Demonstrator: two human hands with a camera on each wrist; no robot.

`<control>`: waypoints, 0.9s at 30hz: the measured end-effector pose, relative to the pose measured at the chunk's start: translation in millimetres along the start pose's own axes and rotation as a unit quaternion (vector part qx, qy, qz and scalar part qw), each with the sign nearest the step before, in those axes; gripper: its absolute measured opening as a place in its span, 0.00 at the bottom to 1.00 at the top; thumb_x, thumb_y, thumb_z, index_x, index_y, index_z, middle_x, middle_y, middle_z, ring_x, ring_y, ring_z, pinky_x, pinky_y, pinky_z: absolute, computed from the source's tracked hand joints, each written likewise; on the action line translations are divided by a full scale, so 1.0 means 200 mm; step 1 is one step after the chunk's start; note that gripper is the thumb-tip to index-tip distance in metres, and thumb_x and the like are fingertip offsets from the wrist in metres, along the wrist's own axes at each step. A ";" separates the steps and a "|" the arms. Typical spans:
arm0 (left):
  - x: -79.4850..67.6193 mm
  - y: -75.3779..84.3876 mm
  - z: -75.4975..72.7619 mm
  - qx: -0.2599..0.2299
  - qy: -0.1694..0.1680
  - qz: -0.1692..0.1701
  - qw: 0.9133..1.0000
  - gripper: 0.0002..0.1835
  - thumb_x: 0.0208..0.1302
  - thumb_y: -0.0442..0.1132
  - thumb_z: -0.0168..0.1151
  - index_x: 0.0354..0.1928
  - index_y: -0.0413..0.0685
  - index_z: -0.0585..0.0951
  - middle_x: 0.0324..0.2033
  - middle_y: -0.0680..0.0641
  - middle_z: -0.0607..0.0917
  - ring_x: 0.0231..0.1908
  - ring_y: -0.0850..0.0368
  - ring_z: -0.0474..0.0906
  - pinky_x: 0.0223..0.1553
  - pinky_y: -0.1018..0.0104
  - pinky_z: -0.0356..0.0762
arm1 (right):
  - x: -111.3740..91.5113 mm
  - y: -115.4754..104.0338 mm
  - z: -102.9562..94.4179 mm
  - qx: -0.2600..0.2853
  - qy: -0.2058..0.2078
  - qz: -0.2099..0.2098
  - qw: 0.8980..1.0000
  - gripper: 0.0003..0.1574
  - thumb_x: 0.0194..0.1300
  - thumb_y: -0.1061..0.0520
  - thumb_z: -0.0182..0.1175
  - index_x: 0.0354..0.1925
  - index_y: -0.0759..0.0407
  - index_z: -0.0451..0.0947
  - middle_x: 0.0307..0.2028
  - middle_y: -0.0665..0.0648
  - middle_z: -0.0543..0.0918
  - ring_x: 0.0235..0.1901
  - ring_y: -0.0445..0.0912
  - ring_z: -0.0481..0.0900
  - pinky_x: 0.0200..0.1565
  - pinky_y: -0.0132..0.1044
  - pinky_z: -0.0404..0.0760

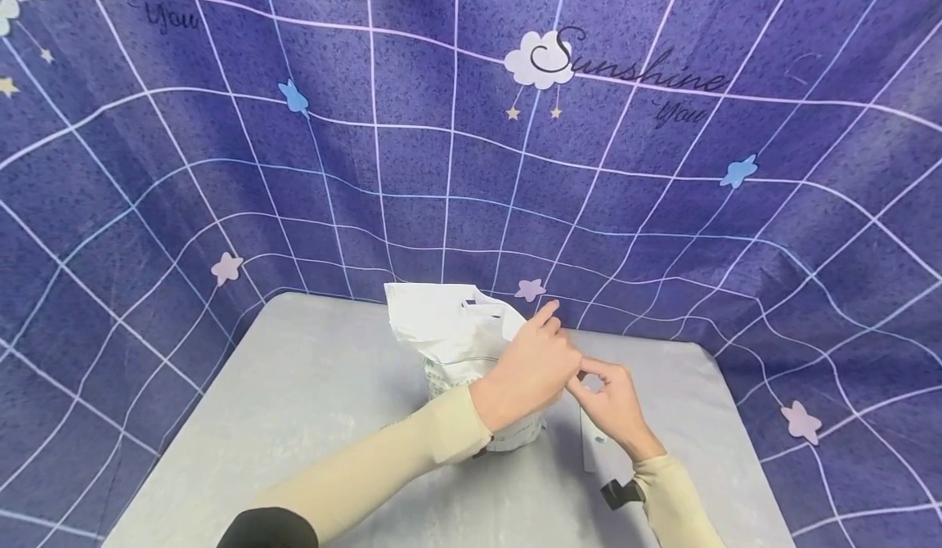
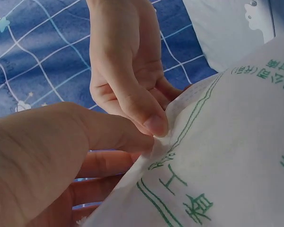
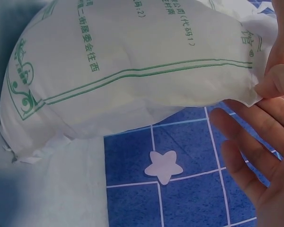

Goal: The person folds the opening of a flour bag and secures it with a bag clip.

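A white plastic bag with green printed lines and characters stands on the table, bulging with contents hidden inside. A handle slit shows in its raised, loose top. My left hand reaches across the bag's front to its right side. There, in the left wrist view, its thumb and forefinger pinch the bag's edge, the other fingers spread behind. My right hand meets it at the same spot, thumb tip pressed to the edge beside the left thumb. In the right wrist view the bag is drawn out to a corner at the fingertips.
A grey-white table lies under the bag. Behind and around it hangs a blue-purple cloth with grid lines, stars and clouds. A pale flat piece lies on the table beneath the right hand. A black strap sits at the right wrist.
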State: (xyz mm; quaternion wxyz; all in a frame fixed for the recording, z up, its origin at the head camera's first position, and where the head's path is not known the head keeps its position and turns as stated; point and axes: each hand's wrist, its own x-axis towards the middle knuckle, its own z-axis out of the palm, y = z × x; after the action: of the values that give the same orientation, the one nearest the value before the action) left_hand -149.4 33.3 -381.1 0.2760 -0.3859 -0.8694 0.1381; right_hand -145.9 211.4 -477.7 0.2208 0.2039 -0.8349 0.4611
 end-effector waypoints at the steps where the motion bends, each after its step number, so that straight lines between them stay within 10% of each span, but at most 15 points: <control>1: 0.00 0.00 0.00 0.000 0.004 -0.001 1.000 0.06 0.58 0.45 0.70 0.26 0.68 0.87 0.27 0.59 0.87 0.39 0.58 0.83 0.76 0.54 0.64 | 0.00 0.00 0.00 -0.001 0.000 -0.003 1.000 0.19 0.59 0.72 0.68 0.27 0.47 0.88 0.23 0.45 0.84 0.27 0.37 0.80 0.42 0.27 0.77; 27: 0.00 -0.02 0.02 -0.035 0.046 -0.008 0.998 0.11 0.59 0.45 0.72 0.21 0.69 0.85 0.20 0.61 0.83 0.29 0.59 0.79 0.65 0.58 0.71 | 0.00 0.01 -0.01 0.002 0.003 -0.026 1.000 0.19 0.58 0.73 0.67 0.31 0.48 0.91 0.26 0.43 0.87 0.29 0.38 0.82 0.42 0.25 0.78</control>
State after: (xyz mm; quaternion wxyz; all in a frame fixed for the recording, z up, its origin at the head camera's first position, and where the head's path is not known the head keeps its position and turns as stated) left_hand -154.2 29.6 -382.5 0.3030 -0.3942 -0.8633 0.0870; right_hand -146.1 213.2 -477.9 0.2347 0.2247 -0.8277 0.4575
